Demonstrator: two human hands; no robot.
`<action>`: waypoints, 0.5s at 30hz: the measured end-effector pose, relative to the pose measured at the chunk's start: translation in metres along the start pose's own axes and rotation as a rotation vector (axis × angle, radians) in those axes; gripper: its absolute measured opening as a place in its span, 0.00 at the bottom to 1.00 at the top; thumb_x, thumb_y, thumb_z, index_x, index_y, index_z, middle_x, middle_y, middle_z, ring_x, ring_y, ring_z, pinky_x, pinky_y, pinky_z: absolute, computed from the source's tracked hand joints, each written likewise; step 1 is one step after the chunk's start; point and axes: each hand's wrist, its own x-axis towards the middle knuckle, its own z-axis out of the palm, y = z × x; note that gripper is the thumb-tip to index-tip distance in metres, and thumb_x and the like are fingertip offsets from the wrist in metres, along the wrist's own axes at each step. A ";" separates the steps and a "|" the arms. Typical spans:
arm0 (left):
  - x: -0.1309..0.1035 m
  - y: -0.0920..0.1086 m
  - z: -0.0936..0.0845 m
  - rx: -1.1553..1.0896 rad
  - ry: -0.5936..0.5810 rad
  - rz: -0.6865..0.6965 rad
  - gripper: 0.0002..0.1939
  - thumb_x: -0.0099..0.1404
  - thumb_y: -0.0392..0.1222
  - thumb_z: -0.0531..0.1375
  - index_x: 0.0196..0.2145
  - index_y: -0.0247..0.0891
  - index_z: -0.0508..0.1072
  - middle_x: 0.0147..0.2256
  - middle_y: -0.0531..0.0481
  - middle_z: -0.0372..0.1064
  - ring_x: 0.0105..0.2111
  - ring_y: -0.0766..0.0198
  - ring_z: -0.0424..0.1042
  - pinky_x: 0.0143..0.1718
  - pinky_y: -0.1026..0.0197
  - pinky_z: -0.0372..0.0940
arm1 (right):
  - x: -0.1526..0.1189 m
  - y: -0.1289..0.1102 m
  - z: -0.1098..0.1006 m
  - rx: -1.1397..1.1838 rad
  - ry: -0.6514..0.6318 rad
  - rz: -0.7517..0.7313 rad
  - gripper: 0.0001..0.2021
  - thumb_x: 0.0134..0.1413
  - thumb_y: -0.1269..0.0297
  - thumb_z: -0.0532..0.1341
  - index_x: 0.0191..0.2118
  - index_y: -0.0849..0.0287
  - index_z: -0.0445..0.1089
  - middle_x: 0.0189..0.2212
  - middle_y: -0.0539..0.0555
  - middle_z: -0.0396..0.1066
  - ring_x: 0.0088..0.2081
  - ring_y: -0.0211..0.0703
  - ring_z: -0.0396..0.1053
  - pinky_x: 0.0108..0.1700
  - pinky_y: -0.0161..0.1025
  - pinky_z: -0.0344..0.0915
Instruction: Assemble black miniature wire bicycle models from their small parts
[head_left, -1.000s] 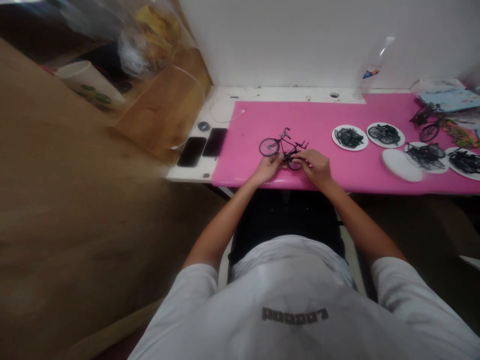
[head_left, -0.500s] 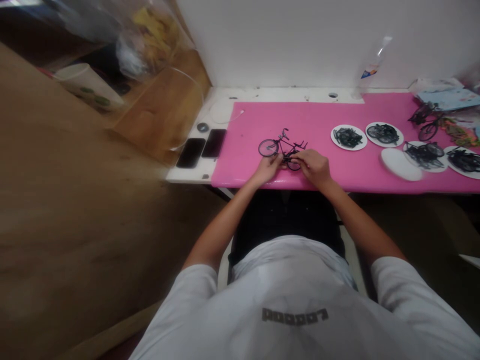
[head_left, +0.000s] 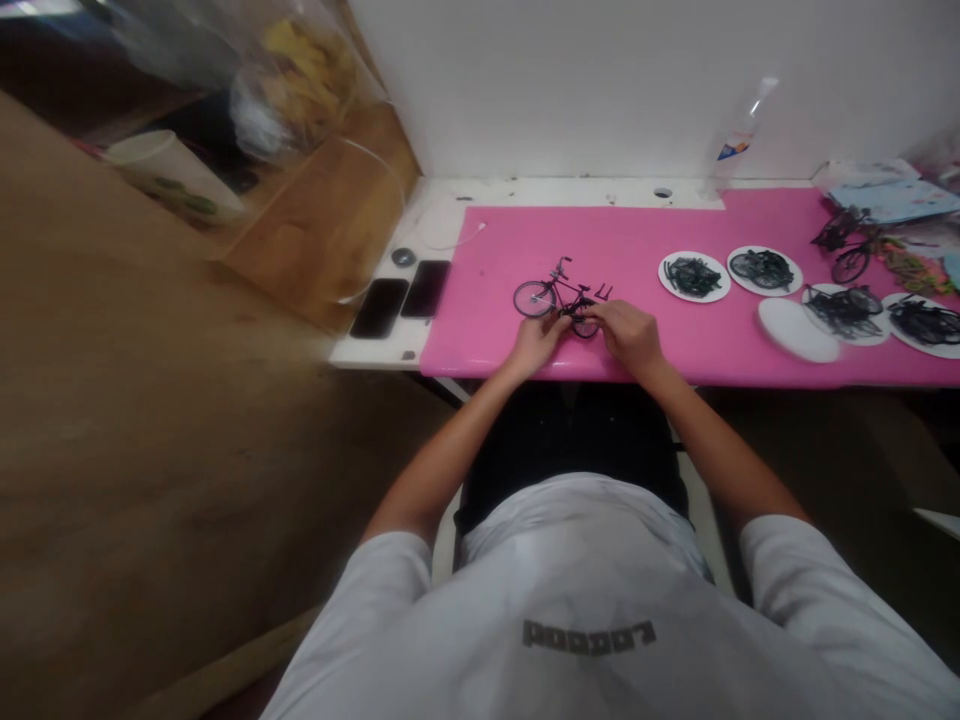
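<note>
A small black model bicycle (head_left: 562, 290) is held just over the pink mat (head_left: 592, 235), its handlebars up and its front wheel to the left. My left hand (head_left: 536, 342) grips the lower middle of its frame, near the pedals. On the rear part, by the back wheel, the fingers of my right hand (head_left: 628, 328) are closed in a pinch. Whether a small separate part sits between those right fingertips is too small to see. Both hands partly cover the rear wheel.
White plates (head_left: 694, 292) of dark plastic parts stand at the right, beside a white oval lid or dish (head_left: 799, 332). A second model bicycle (head_left: 849, 245) stands behind them. Two phones (head_left: 380, 308) lie at left by a white cable (head_left: 450, 243). A clear bottle (head_left: 742, 130) stands at the back.
The bicycle tilts slightly differently in my hands, and my right fingers have shifted a little along its rear. Both hands stay on it.
</note>
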 end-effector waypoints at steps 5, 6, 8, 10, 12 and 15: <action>-0.002 0.003 -0.003 0.098 0.087 0.037 0.17 0.73 0.55 0.67 0.43 0.37 0.83 0.39 0.45 0.83 0.44 0.53 0.81 0.54 0.53 0.72 | -0.002 0.004 0.003 -0.014 0.000 0.010 0.17 0.80 0.54 0.57 0.52 0.54 0.83 0.47 0.60 0.86 0.49 0.52 0.84 0.54 0.48 0.79; -0.002 0.004 -0.004 0.119 0.098 0.051 0.17 0.73 0.55 0.67 0.43 0.37 0.83 0.38 0.45 0.83 0.43 0.53 0.80 0.54 0.53 0.72 | -0.003 0.005 0.004 -0.016 -0.001 0.011 0.16 0.80 0.54 0.58 0.53 0.54 0.83 0.47 0.60 0.86 0.49 0.52 0.84 0.54 0.48 0.79; -0.002 0.007 -0.007 0.166 0.115 0.080 0.17 0.74 0.55 0.66 0.42 0.38 0.84 0.37 0.45 0.83 0.42 0.53 0.80 0.54 0.52 0.73 | -0.004 0.008 0.006 -0.020 -0.014 0.010 0.15 0.79 0.55 0.60 0.54 0.53 0.83 0.48 0.59 0.86 0.50 0.52 0.84 0.54 0.49 0.79; -0.002 0.009 -0.011 0.198 0.126 0.109 0.16 0.74 0.55 0.66 0.41 0.38 0.84 0.38 0.44 0.84 0.42 0.53 0.80 0.54 0.52 0.73 | -0.006 0.013 0.008 -0.014 -0.030 -0.014 0.15 0.79 0.56 0.60 0.57 0.53 0.82 0.50 0.59 0.86 0.50 0.52 0.84 0.55 0.49 0.80; -0.002 0.010 -0.013 0.204 0.138 0.127 0.14 0.74 0.53 0.67 0.42 0.39 0.85 0.42 0.42 0.84 0.45 0.51 0.81 0.56 0.51 0.72 | -0.008 0.017 0.011 0.001 -0.040 -0.066 0.15 0.79 0.57 0.60 0.59 0.53 0.81 0.51 0.60 0.86 0.51 0.52 0.84 0.55 0.48 0.80; -0.002 0.006 -0.015 0.205 0.133 0.112 0.12 0.74 0.50 0.67 0.43 0.39 0.85 0.46 0.40 0.84 0.50 0.49 0.81 0.61 0.48 0.71 | -0.010 0.022 0.014 -0.003 -0.059 -0.142 0.16 0.80 0.59 0.58 0.60 0.56 0.80 0.50 0.61 0.86 0.50 0.51 0.85 0.53 0.47 0.81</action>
